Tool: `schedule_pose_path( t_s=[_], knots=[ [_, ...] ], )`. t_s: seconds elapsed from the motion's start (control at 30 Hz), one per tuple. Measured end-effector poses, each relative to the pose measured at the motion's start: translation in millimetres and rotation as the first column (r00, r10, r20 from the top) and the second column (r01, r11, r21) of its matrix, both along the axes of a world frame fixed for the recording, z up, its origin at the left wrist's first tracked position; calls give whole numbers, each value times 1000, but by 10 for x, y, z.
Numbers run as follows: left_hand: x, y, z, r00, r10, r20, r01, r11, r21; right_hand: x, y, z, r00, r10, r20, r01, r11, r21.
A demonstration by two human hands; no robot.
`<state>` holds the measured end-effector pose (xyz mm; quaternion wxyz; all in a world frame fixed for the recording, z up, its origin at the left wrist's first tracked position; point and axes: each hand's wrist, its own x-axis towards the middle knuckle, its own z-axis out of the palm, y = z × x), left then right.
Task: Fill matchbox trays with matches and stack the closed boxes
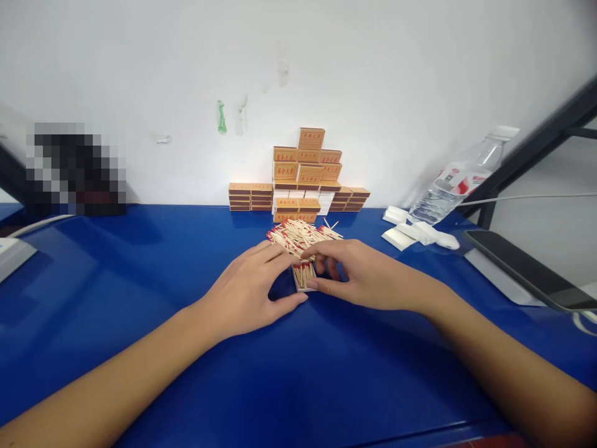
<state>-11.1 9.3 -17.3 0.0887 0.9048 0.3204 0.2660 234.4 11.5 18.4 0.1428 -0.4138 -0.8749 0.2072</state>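
Observation:
A small white matchbox tray [300, 289] filled with red-tipped matches [305, 274] lies on the blue table between my hands. My left hand [254, 283] is round its left side, thumb at the near corner and fingertips at the far end. My right hand [361, 274] has its thumb on the tray's right edge, its index finger reaching over the far end and the other fingers curled. Just beyond my fingertips spreads a heap of loose matches [298, 235]. My hands partly hide the tray and the heap.
Stacked orange matchboxes [310, 157] stand against the wall behind the heap. To the right are white pieces [401, 236], a tilted water bottle [454, 180] and a dark phone [532, 270]. A white device [13, 258] sits at the left edge, near a pixelated dark object [77, 171].

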Motion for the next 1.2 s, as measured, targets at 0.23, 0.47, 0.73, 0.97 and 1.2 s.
schedule_pose_path(
  t_s=[0.23,0.47,0.73,0.97,1.2],
  knots=[
    [2,-11,26,995,-92,27,92,996,2,-8,29,-7,999,-8,-31,8,1000,19],
    [1,-11,7,990,-139,36,140,990,-19,-22,28,-28,999,-27,-41,28,999,18],
    [10,-9,5,999,-44,19,44,999,14,-27,14,-36,999,-3,-40,6,997,72],
    [8,10,-1,996,-69,47,70,998,-3,-51,13,-60,998,35,-48,-33,998,56],
    [0,7,-10,993,-113,43,112,994,16,-39,22,-57,997,39,-70,-34,997,75]
  ],
)
